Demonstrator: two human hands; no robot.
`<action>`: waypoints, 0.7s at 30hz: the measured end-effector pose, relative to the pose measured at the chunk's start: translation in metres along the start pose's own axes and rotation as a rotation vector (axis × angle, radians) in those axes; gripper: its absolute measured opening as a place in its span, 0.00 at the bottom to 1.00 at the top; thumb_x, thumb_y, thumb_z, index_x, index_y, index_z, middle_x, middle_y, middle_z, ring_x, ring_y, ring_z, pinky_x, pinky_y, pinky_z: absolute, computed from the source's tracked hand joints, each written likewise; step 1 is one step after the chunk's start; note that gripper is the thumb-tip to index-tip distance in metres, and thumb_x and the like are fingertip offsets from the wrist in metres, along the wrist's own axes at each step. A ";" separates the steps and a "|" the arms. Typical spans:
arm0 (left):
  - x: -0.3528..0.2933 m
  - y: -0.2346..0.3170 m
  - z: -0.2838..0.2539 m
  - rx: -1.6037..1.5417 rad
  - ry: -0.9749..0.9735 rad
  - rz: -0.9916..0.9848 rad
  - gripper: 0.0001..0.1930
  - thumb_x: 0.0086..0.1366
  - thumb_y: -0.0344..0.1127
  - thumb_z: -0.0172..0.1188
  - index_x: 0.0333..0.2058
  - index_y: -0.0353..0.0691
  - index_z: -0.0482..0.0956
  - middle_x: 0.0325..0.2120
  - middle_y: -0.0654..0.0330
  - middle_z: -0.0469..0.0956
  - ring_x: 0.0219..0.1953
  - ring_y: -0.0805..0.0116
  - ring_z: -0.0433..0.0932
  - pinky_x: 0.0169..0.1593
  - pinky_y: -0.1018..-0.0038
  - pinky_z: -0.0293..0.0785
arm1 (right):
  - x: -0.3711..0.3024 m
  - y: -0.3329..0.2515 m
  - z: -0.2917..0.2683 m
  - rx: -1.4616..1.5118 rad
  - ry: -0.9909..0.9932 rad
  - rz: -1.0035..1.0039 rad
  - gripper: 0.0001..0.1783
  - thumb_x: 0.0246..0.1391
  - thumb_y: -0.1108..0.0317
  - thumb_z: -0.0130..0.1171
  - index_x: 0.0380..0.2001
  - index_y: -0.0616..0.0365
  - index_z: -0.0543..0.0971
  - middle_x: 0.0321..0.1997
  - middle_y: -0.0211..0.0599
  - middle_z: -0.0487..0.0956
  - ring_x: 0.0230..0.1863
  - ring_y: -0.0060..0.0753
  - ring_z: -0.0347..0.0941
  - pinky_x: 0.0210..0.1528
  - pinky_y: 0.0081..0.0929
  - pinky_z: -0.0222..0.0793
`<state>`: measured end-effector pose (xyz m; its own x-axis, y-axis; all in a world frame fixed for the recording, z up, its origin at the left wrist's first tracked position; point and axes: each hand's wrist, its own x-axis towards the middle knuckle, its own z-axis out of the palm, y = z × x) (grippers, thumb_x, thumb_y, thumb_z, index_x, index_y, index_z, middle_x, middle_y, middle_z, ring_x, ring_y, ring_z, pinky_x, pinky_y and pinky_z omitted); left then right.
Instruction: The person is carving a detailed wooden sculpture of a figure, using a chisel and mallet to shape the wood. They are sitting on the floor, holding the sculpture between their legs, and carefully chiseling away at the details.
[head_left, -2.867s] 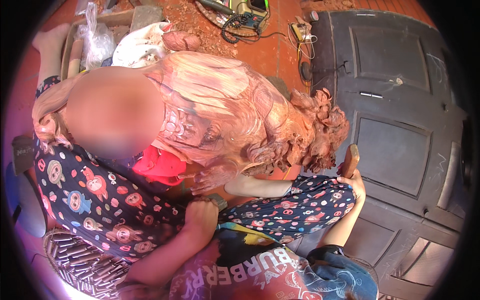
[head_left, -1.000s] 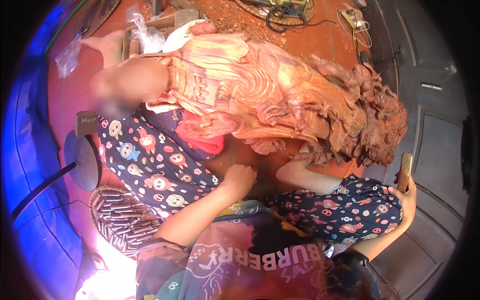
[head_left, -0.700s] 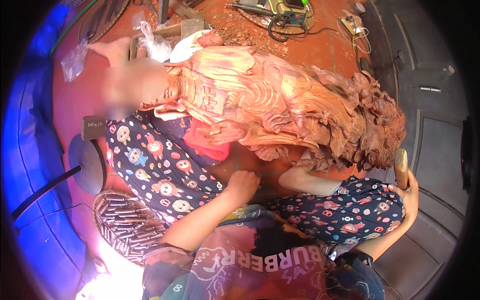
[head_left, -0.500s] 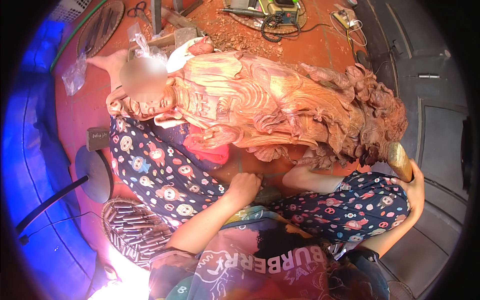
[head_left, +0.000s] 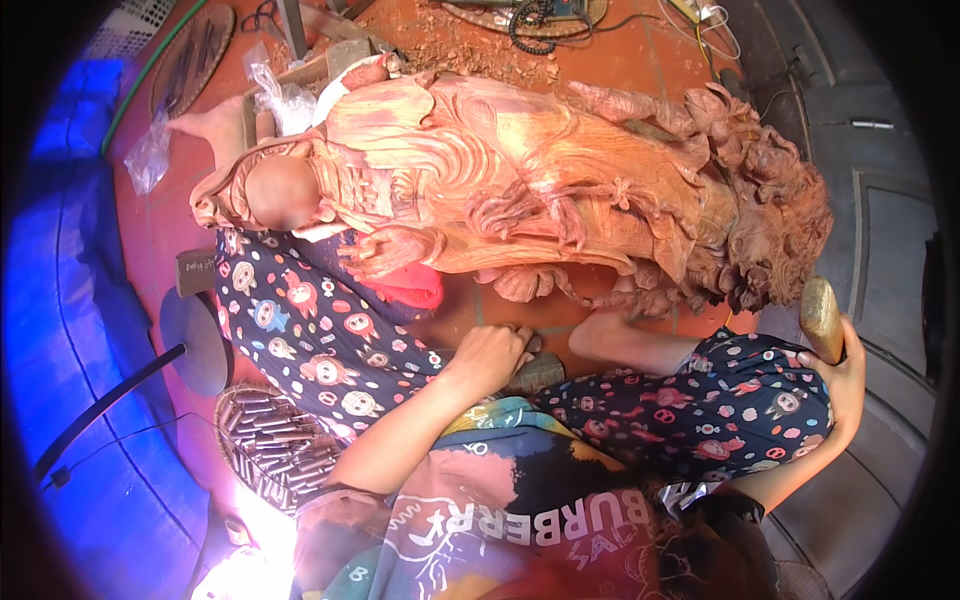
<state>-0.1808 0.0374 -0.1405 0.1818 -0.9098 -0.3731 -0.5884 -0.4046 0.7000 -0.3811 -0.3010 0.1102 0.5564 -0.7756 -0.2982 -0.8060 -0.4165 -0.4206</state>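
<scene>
A large carved wooden statue [head_left: 480, 180] of a robed figure lies on its back across the floor in front of me, its head at the left and a mass of carved flowers and swirls at the right. My right hand [head_left: 845, 385], beside my right knee, is wrapped round a yellowish wooden block [head_left: 822, 320] shaped like a mallet; its lower end is hidden in my grip. My left hand [head_left: 492, 358] hangs between my legs with curled fingers, next to a small grey-brown wood block [head_left: 537, 373]. Whatever those fingers hold, if anything, is hidden.
A round basket of carving chisels [head_left: 285, 440] stands left of me, near a bright lamp [head_left: 245, 575] and a dark round disc [head_left: 196, 340] on a rod. Wood chips [head_left: 480, 62] litter the floor beyond the statue. A grey door [head_left: 890, 230] borders the right.
The whole view has shifted slightly, so the statue sits higher in it. The wooden block in my right hand stands more upright. My left hand stays between my legs.
</scene>
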 end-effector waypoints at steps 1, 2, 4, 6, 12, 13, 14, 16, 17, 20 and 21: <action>-0.003 0.002 -0.002 -0.007 0.022 0.008 0.13 0.61 0.38 0.59 0.41 0.37 0.76 0.29 0.47 0.79 0.32 0.46 0.79 0.34 0.56 0.75 | 0.001 0.002 0.001 0.011 -0.001 -0.001 0.30 0.30 0.84 0.68 0.43 0.65 0.73 0.37 0.30 0.76 0.42 0.24 0.69 0.51 0.21 0.63; -0.007 0.007 -0.006 -0.014 0.023 -0.007 0.13 0.61 0.38 0.58 0.41 0.36 0.76 0.30 0.47 0.79 0.33 0.46 0.79 0.35 0.56 0.74 | 0.001 0.003 0.000 0.016 0.001 0.000 0.30 0.31 0.84 0.68 0.44 0.65 0.73 0.38 0.30 0.76 0.42 0.24 0.69 0.52 0.21 0.63; -0.016 0.025 -0.022 -0.030 0.026 -0.039 0.12 0.62 0.37 0.57 0.40 0.35 0.75 0.32 0.47 0.79 0.35 0.46 0.79 0.37 0.57 0.74 | 0.002 0.007 -0.002 -0.002 0.005 -0.005 0.31 0.31 0.84 0.69 0.45 0.65 0.73 0.39 0.30 0.76 0.43 0.23 0.69 0.52 0.22 0.63; -0.034 0.048 -0.045 -0.104 0.076 -0.002 0.12 0.62 0.35 0.57 0.41 0.34 0.74 0.33 0.47 0.78 0.37 0.46 0.78 0.39 0.58 0.74 | -0.003 0.011 -0.008 -0.057 0.028 0.000 0.31 0.32 0.84 0.69 0.46 0.65 0.73 0.41 0.30 0.76 0.43 0.23 0.69 0.53 0.22 0.63; -0.159 0.071 -0.115 -0.329 0.329 -0.215 0.15 0.59 0.27 0.58 0.46 0.33 0.73 0.34 0.50 0.80 0.35 0.55 0.81 0.41 0.67 0.75 | 0.000 0.004 -0.002 -0.066 0.008 -0.031 0.32 0.36 0.84 0.67 0.50 0.64 0.72 0.42 0.31 0.76 0.44 0.24 0.68 0.52 0.20 0.61; -0.188 0.068 -0.120 -0.346 0.383 -0.419 0.14 0.62 0.28 0.57 0.47 0.32 0.72 0.30 0.53 0.80 0.30 0.63 0.80 0.37 0.72 0.75 | 0.002 0.002 -0.002 -0.060 -0.002 -0.028 0.32 0.37 0.84 0.67 0.50 0.64 0.72 0.42 0.31 0.76 0.44 0.24 0.68 0.52 0.20 0.61; -0.220 0.059 -0.121 -0.372 0.383 -0.701 0.15 0.67 0.31 0.52 0.51 0.34 0.70 0.41 0.48 0.80 0.38 0.58 0.82 0.40 0.69 0.77 | 0.002 -0.007 -0.003 -0.067 -0.005 -0.044 0.32 0.37 0.84 0.67 0.50 0.65 0.72 0.43 0.31 0.76 0.44 0.24 0.68 0.52 0.20 0.62; -0.265 0.024 -0.109 -0.150 0.650 -0.888 0.19 0.72 0.39 0.48 0.55 0.34 0.68 0.40 0.49 0.80 0.43 0.57 0.80 0.47 0.66 0.73 | 0.004 0.004 -0.009 -0.107 0.002 -0.055 0.32 0.37 0.84 0.67 0.50 0.65 0.72 0.43 0.32 0.77 0.44 0.24 0.69 0.52 0.20 0.62; -0.298 -0.002 -0.096 -0.066 0.729 -0.993 0.20 0.71 0.41 0.48 0.56 0.34 0.67 0.39 0.48 0.80 0.43 0.56 0.80 0.47 0.66 0.72 | 0.007 0.010 -0.008 -0.120 0.005 -0.076 0.32 0.38 0.83 0.68 0.50 0.65 0.72 0.43 0.33 0.77 0.44 0.24 0.69 0.52 0.21 0.63; -0.400 -0.073 -0.045 -0.194 0.777 -1.328 0.25 0.71 0.47 0.49 0.58 0.33 0.65 0.38 0.44 0.77 0.44 0.54 0.78 0.45 0.63 0.70 | 0.010 0.004 -0.011 -0.152 0.001 -0.144 0.32 0.37 0.83 0.68 0.51 0.66 0.72 0.43 0.33 0.77 0.44 0.24 0.69 0.51 0.21 0.64; -0.427 -0.086 -0.023 -0.307 0.809 -1.392 0.26 0.70 0.47 0.50 0.57 0.33 0.65 0.37 0.44 0.77 0.43 0.56 0.78 0.44 0.65 0.72 | 0.012 0.000 -0.011 -0.134 -0.002 -0.148 0.31 0.37 0.83 0.69 0.50 0.67 0.72 0.42 0.34 0.78 0.44 0.24 0.70 0.51 0.21 0.65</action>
<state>-0.1896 0.4587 -0.0272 0.8050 0.3810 -0.4547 0.5232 -0.8172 0.2416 -0.3765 -0.3150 0.1160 0.6712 -0.7001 -0.2435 -0.7348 -0.5854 -0.3425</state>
